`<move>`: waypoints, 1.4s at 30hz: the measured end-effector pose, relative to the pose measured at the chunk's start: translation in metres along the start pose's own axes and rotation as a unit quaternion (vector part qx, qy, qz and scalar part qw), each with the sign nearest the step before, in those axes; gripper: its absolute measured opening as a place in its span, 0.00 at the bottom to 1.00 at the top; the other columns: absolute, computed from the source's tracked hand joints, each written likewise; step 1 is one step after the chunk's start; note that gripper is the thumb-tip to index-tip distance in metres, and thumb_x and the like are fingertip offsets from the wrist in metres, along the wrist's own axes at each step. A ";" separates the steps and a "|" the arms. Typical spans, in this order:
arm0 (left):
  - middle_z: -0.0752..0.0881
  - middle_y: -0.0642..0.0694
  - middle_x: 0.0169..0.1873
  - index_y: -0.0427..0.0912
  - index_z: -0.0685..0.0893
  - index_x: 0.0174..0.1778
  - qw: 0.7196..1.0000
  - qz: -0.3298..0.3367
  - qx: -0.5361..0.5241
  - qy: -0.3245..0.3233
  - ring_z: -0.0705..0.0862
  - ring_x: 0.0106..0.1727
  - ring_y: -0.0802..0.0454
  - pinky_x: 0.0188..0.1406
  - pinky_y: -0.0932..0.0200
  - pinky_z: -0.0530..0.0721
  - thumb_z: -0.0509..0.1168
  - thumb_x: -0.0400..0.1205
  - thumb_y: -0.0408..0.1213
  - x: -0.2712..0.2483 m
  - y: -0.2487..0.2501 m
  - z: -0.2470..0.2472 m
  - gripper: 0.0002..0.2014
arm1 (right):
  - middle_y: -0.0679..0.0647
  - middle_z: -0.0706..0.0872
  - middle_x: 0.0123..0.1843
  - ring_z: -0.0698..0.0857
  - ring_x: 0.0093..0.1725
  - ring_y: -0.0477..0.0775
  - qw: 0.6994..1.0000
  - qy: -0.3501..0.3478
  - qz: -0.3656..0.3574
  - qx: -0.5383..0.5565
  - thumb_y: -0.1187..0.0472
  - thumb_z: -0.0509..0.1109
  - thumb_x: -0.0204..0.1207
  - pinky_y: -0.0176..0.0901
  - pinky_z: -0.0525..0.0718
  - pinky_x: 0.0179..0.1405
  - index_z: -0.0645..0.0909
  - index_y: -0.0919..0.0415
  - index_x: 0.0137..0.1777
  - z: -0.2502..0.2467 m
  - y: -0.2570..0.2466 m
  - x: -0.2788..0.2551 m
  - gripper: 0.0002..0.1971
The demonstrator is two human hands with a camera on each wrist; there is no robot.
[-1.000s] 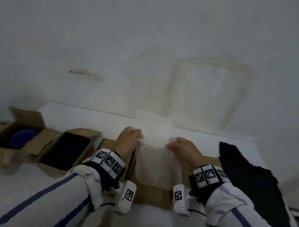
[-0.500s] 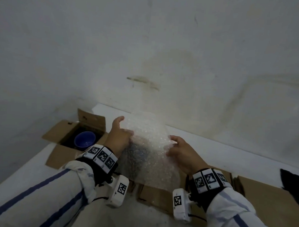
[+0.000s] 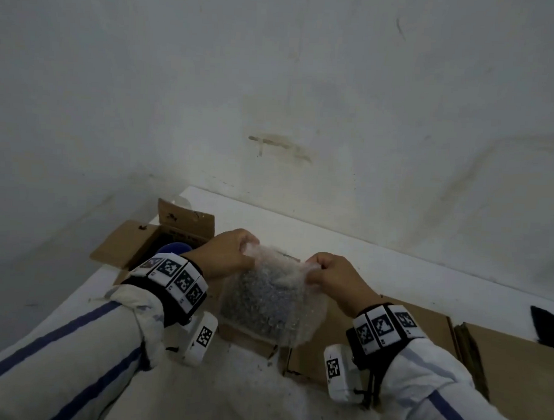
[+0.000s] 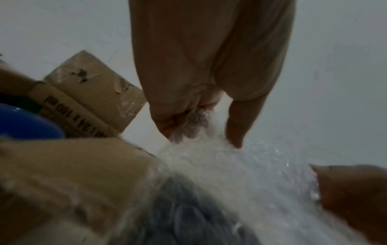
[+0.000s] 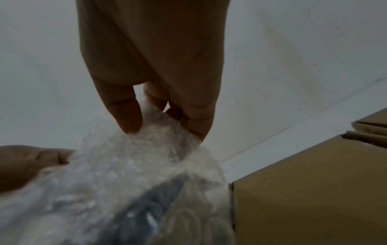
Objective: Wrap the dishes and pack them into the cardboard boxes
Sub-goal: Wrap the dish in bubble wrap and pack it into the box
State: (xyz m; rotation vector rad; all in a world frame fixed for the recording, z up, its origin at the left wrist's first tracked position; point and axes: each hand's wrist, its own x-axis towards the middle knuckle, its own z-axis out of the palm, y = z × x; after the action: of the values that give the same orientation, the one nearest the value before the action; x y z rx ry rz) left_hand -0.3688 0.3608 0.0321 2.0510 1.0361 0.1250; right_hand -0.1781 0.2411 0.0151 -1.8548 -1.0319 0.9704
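Note:
A sheet of clear bubble wrap (image 3: 273, 301) hangs between both hands over an open cardboard box (image 3: 251, 337), whose dark inside shows through it. My left hand (image 3: 235, 254) pinches the sheet's top left corner (image 4: 194, 127). My right hand (image 3: 325, 272) pinches its top right corner (image 5: 161, 126). A second open cardboard box (image 3: 125, 246) stands at the far left with a blue bowl (image 3: 175, 248) inside; the bowl (image 4: 27, 124) also shows in the left wrist view. No dish is visible inside the wrap.
Flattened brown cardboard (image 3: 510, 363) lies to the right of the boxes. A dark cloth (image 3: 548, 326) sits at the right edge. The white wall (image 3: 274, 98) rises just behind the white surface (image 3: 393, 272).
The head view has swung left, bringing the blue-bowl box closer to centre. Both hands have gone from holding the sheet's sides to pinching its top corners, and the sheet now hangs lower and bunched.

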 end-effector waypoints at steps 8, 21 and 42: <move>0.75 0.46 0.41 0.46 0.71 0.42 0.993 -0.024 -0.104 0.059 0.75 0.38 0.50 0.34 0.58 0.73 0.62 0.80 0.33 0.021 -0.009 -0.004 0.06 | 0.58 0.79 0.35 0.78 0.31 0.56 0.997 0.025 0.056 0.056 0.69 0.65 0.69 0.43 0.75 0.28 0.75 0.59 0.39 0.015 -0.006 0.011 0.05; 0.69 0.47 0.69 0.50 0.77 0.67 0.931 0.133 0.340 -0.008 0.72 0.66 0.45 0.63 0.54 0.70 0.67 0.74 0.49 0.013 -0.031 0.039 0.24 | 0.55 0.69 0.51 0.71 0.34 0.51 0.946 0.089 -0.040 -0.310 0.73 0.58 0.75 0.36 0.63 0.26 0.69 0.59 0.49 0.053 0.005 0.010 0.10; 0.71 0.40 0.69 0.39 0.69 0.72 0.912 0.146 0.364 -0.123 0.73 0.69 0.43 0.69 0.52 0.74 0.69 0.78 0.39 0.028 -0.019 0.051 0.28 | 0.59 0.70 0.74 0.64 0.74 0.64 0.728 -0.112 -0.056 -0.674 0.34 0.67 0.68 0.67 0.51 0.76 0.63 0.58 0.78 0.064 -0.001 0.002 0.43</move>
State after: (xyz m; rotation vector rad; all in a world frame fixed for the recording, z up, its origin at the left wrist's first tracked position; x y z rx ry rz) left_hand -0.3415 0.3546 -0.0226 2.7959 0.6535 -0.4230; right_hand -0.2342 0.2606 -0.0100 -2.7120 -2.3674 0.2375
